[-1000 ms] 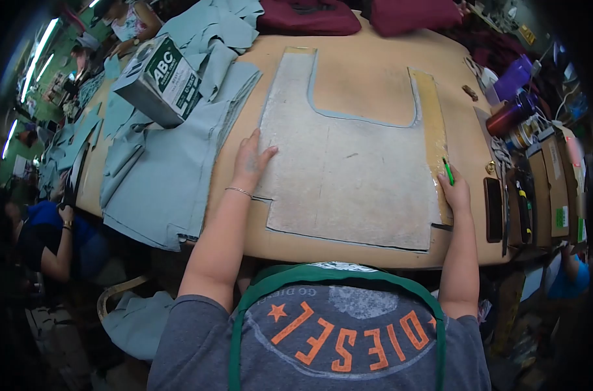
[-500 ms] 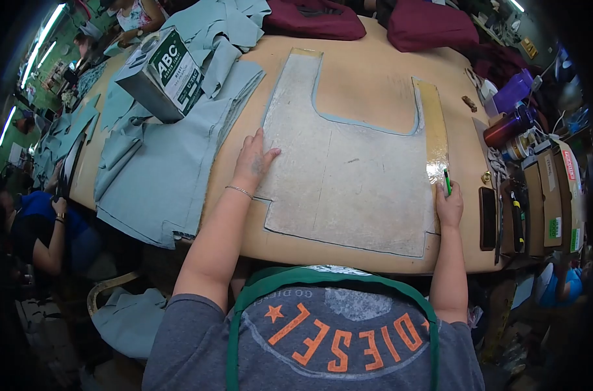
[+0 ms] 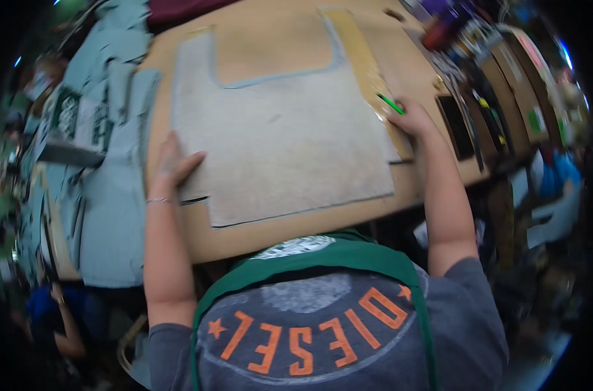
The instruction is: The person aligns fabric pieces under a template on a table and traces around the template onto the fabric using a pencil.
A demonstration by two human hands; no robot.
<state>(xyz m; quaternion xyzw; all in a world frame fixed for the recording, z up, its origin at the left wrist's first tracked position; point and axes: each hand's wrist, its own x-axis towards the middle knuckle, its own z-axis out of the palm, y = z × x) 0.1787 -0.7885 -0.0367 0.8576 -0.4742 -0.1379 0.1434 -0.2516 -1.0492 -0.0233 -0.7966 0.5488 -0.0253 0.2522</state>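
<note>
Head just swung, tilting the view; pale panel [image 3: 277,143] sits at 12 o'clock on the surface [image 3: 270,42], hand placement barely changed, so work looks paused. Left hand [image 3: 171,164] spread at panel's 8 o'clock, gripping nothing; right hand [image 3: 412,118] at 3, curled round green pen [image 3: 390,103].

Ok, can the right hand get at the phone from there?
Probably yes: the phone lies beside the right hand with seemingly only bare table between, though its grip is on the pen.
</note>
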